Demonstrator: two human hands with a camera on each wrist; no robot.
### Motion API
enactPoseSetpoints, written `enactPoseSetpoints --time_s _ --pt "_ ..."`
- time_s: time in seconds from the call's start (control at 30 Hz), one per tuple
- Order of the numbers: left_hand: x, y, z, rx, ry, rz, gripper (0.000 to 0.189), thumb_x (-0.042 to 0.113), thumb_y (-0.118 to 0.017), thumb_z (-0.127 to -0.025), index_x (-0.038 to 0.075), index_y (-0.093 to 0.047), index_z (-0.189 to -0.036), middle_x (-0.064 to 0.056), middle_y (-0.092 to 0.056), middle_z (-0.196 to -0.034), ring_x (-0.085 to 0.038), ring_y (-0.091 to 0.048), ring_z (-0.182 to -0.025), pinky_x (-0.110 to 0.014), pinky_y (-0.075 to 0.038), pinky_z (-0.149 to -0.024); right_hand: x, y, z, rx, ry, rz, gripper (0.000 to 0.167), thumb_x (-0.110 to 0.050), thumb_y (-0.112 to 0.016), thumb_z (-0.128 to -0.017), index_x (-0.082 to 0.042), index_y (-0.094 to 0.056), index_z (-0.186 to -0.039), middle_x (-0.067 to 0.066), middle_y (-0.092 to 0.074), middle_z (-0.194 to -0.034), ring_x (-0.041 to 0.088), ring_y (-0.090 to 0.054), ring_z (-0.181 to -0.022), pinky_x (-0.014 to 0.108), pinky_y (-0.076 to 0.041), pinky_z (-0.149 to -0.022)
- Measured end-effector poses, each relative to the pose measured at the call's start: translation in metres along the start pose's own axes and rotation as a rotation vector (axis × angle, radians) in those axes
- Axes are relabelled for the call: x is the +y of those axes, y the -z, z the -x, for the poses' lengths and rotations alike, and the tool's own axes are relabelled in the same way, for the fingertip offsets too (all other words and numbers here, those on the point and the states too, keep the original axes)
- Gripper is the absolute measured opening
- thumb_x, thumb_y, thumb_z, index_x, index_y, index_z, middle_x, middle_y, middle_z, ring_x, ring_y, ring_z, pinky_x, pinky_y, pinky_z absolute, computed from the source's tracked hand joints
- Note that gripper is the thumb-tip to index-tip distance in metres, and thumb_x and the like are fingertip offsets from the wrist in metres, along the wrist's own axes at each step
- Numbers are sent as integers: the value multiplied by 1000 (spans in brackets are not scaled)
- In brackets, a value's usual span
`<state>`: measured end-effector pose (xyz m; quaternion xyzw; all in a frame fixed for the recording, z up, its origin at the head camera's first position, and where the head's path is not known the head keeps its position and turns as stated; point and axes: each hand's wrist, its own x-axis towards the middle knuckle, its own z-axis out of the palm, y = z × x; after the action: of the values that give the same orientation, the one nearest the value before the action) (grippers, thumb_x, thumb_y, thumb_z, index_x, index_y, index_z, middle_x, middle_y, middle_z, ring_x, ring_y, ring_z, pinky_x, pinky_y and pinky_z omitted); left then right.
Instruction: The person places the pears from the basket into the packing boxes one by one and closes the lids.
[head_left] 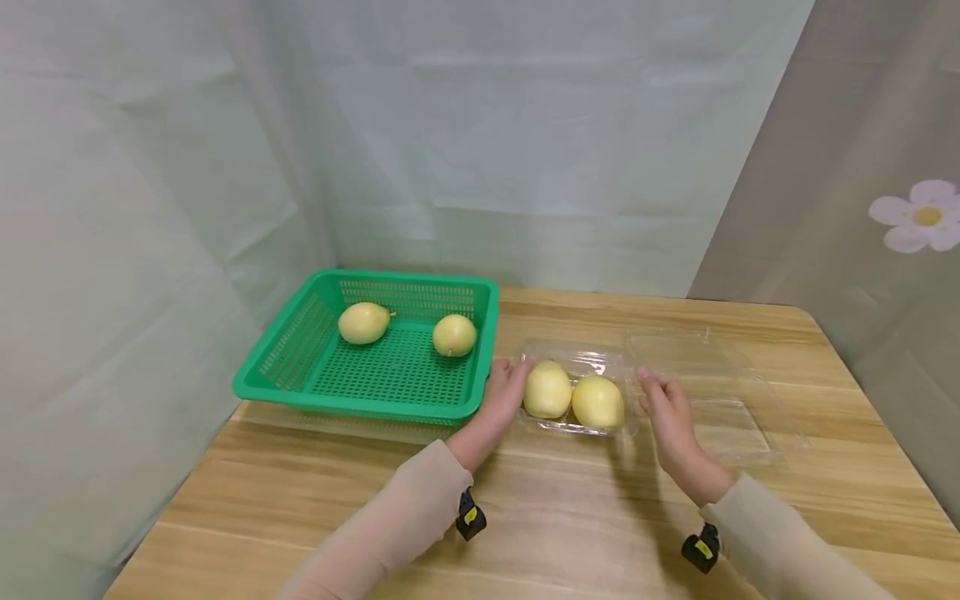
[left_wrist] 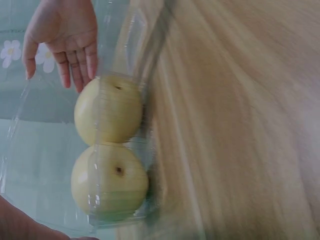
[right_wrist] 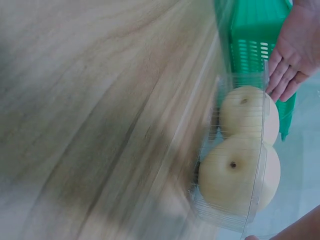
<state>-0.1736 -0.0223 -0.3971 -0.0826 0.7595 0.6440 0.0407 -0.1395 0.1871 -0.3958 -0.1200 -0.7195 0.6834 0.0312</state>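
A clear plastic clamshell box [head_left: 588, 357] stands on the table with two pale yellow pears [head_left: 597, 402] side by side in it. Its transparent lid [head_left: 731, 425] lies folded out to the right. Against the box's left end, my left hand [head_left: 498, 404] touches the wall with extended fingers, as the right wrist view also shows. At the opposite end my right hand [head_left: 675, 429] is held close to the wall, its fingers extended in the left wrist view [left_wrist: 65, 37] and nothing in its palm.
Left of the box is a green plastic basket [head_left: 375, 408] with two more pears [head_left: 363, 323] in it. Its right side stands close to my left hand. Pale cloth [head_left: 487, 150] hangs behind and beside the wooden table [head_left: 555, 525].
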Motion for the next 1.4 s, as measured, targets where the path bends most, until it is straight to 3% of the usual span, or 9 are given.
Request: enactPoseSetpoints --time_s 0.23,0.43,0.7,0.77,0.87,0.93,1.0,1.13,1.4 --pt "-11 2 2 3 -32 -2 69 31 -53 -90 -15 -32 -137 -33 -37 -142 -40 -36 -134 -48 -30 -112 5 0 5 -58 -41 9 53 -18 -39 -101 15 -23 -138 26 -27 -143 33 -29 -134 44 -26 -114" --pt "-26 1 5 -14 -47 29 69 31 -55 -90 -13 -31 -138 -33 -34 -144 -41 -35 -135 -47 -30 -112 8 1 8 -59 -65 -5 53 -16 -38 -101 15 -22 -141 23 -31 -139 34 -30 -134 43 -29 -113" --pt "-43 3 11 -49 -59 17 66 23 -55 -87 -14 -32 -136 -36 -36 -140 -46 -39 -130 -50 -34 -108 14 8 17 -133 -110 50 53 -15 -35 -101 15 -18 -143 29 -20 -150 38 -25 -139 48 -26 -114" --pt "-46 4 12 -49 -45 12 65 23 -55 -87 -14 -32 -136 -36 -37 -140 -45 -40 -129 -50 -35 -107 16 8 20 -141 -131 55 49 -14 -35 -101 15 -24 -139 30 -19 -150 41 -25 -138 48 -27 -113" --pt "-46 6 14 -32 -42 -8 64 23 -57 -87 -14 -35 -134 -36 -42 -136 -45 -44 -126 -50 -38 -105 18 6 22 -144 -159 47 37 -15 -35 -100 12 -35 -125 29 -19 -152 40 -30 -135 38 -37 -108" --pt "-46 7 16 -18 -50 -24 62 21 -59 -86 -15 -37 -132 -34 -47 -130 -44 -48 -121 -51 -41 -101 19 5 22 -133 -179 26 33 -15 -37 -100 12 -37 -120 28 -23 -149 34 -42 -127 27 -44 -100" --pt "-46 7 18 -6 -48 -38 60 19 -60 -85 -15 -39 -130 -32 -52 -123 -42 -51 -114 -50 -43 -98 21 6 22 -125 -196 23 37 -16 -39 -100 12 -37 -124 27 -32 -144 21 -53 -114 18 -47 -91" --pt "-48 6 20 3 -29 -38 57 15 -61 -84 -15 -42 -128 -28 -55 -114 -36 -55 -105 -47 -47 -92 25 9 21 -117 -222 10 48 -17 -40 -100 14 -30 -136 14 -48 -123 -1 -56 -88 16 -49 -86" --pt "-55 11 16 -13 62 100 35 14 -60 -88 -7 -50 -116 -8 -55 -92 -13 -53 -81 -27 -49 -72 27 9 20 -132 -225 -12 45 -14 -40 -100 14 -31 -133 7 -51 -115 -1 -58 -86 17 -50 -84"
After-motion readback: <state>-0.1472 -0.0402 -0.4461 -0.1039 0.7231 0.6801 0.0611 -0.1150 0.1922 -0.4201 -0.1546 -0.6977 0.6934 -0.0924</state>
